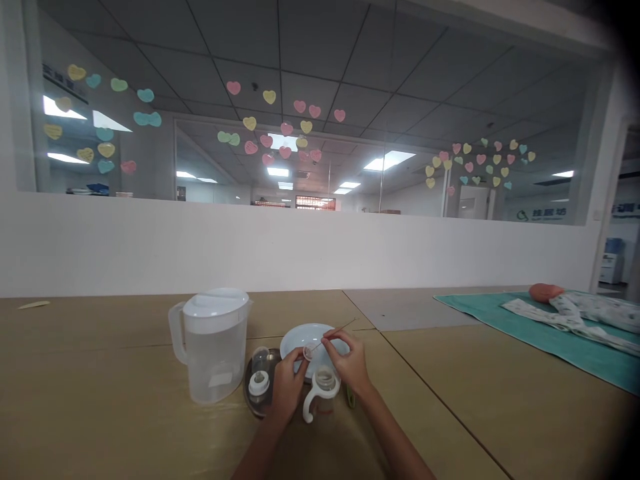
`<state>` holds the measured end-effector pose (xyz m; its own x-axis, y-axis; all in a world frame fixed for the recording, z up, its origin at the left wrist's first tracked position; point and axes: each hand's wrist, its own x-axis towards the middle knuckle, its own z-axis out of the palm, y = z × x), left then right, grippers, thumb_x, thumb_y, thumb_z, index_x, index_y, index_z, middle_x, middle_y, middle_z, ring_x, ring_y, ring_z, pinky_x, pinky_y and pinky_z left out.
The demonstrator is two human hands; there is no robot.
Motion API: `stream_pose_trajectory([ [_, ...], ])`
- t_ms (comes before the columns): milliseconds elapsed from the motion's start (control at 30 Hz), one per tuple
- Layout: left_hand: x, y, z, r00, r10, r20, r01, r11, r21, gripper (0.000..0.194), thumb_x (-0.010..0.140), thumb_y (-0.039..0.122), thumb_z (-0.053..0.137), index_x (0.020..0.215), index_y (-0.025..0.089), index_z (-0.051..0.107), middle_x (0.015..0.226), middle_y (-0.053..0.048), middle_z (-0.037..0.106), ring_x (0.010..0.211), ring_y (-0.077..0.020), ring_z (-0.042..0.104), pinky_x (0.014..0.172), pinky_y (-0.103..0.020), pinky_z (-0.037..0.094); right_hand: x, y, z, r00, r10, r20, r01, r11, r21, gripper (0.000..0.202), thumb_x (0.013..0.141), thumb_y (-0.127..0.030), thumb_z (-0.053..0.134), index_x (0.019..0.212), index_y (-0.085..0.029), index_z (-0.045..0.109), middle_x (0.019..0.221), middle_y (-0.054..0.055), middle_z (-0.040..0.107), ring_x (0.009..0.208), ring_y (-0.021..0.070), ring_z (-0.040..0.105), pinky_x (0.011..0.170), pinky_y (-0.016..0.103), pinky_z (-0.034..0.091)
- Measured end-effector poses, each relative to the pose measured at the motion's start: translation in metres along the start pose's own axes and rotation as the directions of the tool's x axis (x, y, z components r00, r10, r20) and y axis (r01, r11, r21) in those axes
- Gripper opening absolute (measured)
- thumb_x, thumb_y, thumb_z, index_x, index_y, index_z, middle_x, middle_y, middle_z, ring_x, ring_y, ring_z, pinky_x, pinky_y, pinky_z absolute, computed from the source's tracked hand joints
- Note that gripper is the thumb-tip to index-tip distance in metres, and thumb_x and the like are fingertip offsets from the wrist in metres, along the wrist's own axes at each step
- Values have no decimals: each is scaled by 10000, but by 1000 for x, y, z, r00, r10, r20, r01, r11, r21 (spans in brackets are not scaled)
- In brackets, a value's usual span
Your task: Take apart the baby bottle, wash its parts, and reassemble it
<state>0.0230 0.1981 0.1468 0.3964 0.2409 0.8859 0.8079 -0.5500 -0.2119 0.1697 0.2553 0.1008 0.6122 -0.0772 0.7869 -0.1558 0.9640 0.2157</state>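
Over the front of a white bowl (295, 333), my left hand (289, 385) pinches a small clear round piece (309, 352). My right hand (350, 360) grips a thin stick (340, 329), whose lower end reaches to the clear piece. Just below the hands stands an open clear bottle (326, 380) with a white handle (309, 407). To the left, a dark metal tray (249, 400) holds a white bottle collar (259, 383) and a clear cover (261, 359).
A lidded pitcher of clear liquid (216, 353) stands left of the tray. Something green (351, 398) lies by my right wrist. At the right, a teal mat (480, 310) bears a doll (590, 308) in patterned cloth. A wall with a window runs behind the table.
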Motion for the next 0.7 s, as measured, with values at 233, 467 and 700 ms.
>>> stream_pose_trajectory([
  [233,0,1,0,999,-27,19,27,999,24,350,864,400,445,1015,156,646,1038,-88,666,901,-205,628,814,-293,439,-2,-1,3,981,-44,189,66,992,-112,97,814,-247,599,781,-206,680,826,48,667,830,195,592,803,328,422],
  [467,2,3,0,999,-41,15,41,999,-10,346,850,401,461,994,158,661,1033,-84,670,898,-200,625,821,-290,437,2,-3,2,963,105,248,-131,987,91,132,776,-322,661,790,-200,707,843,65,670,853,201,606,835,335,443],
  [700,2,5,1,999,-28,35,28,1000,1,363,854,409,445,992,152,661,1000,-85,674,868,-200,619,800,-286,435,9,-13,-5,919,92,383,-295,805,515,437,765,-623,569,826,-221,730,991,89,648,1015,246,568,945,379,399],
])
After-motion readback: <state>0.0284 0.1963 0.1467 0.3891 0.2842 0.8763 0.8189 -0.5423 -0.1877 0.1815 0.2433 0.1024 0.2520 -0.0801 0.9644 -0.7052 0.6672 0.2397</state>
